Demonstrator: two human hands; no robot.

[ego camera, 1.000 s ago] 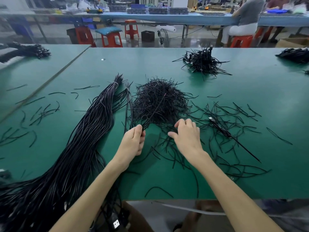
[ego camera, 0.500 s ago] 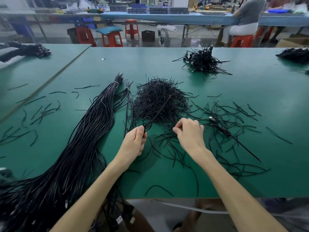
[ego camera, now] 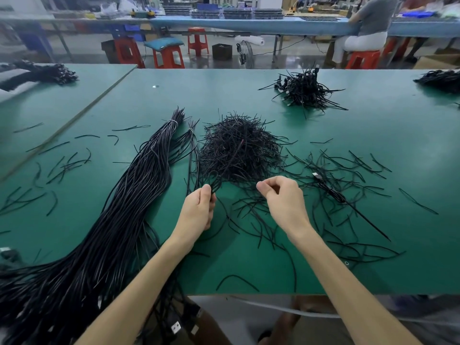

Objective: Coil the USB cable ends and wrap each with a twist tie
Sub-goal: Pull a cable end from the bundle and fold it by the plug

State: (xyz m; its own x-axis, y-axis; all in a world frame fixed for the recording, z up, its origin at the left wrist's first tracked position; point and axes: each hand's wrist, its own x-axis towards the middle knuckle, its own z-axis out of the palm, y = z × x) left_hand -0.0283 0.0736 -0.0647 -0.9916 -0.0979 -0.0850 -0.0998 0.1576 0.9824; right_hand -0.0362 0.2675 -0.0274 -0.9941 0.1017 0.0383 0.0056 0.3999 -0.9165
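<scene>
My left hand [ego camera: 198, 211] grips a coiled end of a black USB cable [ego camera: 216, 181], whose loops stick up past my thumb. My right hand [ego camera: 283, 199] hovers just right of it with thumb and forefinger pinched together; whether a twist tie sits between them I cannot tell. A heap of black twist ties [ego camera: 239, 148] lies right behind both hands. A thick bundle of long black USB cables [ego camera: 119, 220] runs from the table's middle down to the lower left. One loose cable with a silver plug [ego camera: 317, 176] lies to the right.
Loose twist ties [ego camera: 348, 170] are scattered over the green table [ego camera: 373, 135]. A pile of finished tied cables [ego camera: 305, 89] sits at the back, another pile [ego camera: 440, 79] at the far right. A seated person [ego camera: 366, 28] and red stools [ego camera: 169, 57] are beyond the table.
My right hand has lifted off the scattered ties and moved up toward the heap, its fingers now pinched. My left hand has raised the coiled cable end slightly.
</scene>
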